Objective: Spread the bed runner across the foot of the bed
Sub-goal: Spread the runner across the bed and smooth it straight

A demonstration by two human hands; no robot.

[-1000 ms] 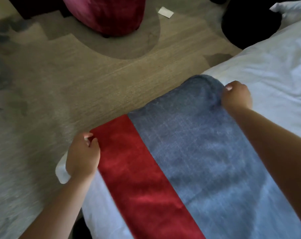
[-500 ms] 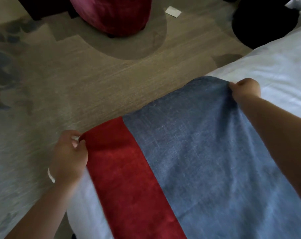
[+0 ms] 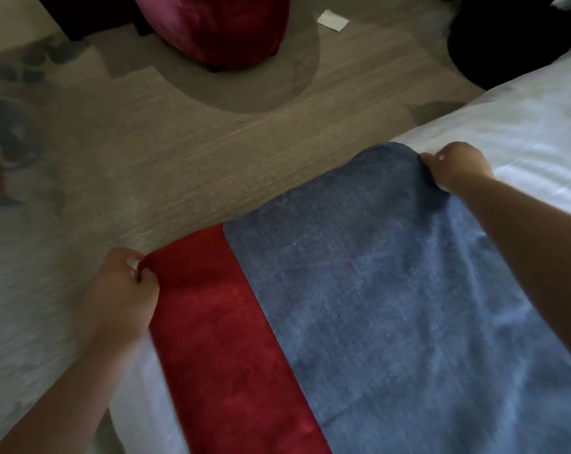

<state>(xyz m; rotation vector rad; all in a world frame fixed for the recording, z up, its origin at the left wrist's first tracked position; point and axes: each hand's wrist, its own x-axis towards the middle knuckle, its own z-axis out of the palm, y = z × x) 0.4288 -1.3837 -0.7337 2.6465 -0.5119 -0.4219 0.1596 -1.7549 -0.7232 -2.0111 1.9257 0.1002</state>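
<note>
The bed runner is a long cloth, blue-grey with a red band along its left side. It lies over the white bed, and its far end reaches the bed's edge. My left hand pinches the red corner at the near left. My right hand grips the blue corner at the far right. Both forearms stretch out over the cloth, which is pulled taut between the hands.
Beige carpet lies beyond the bed's edge. A dark red round pouffe stands at the top, a white paper scrap beside it. A black round object sits at the top right near the bed.
Both hands have pulled the runner's end outward toward the bed's edge. The left hand has moved left with the red corner, hiding the white sheet corner seen earlier.
</note>
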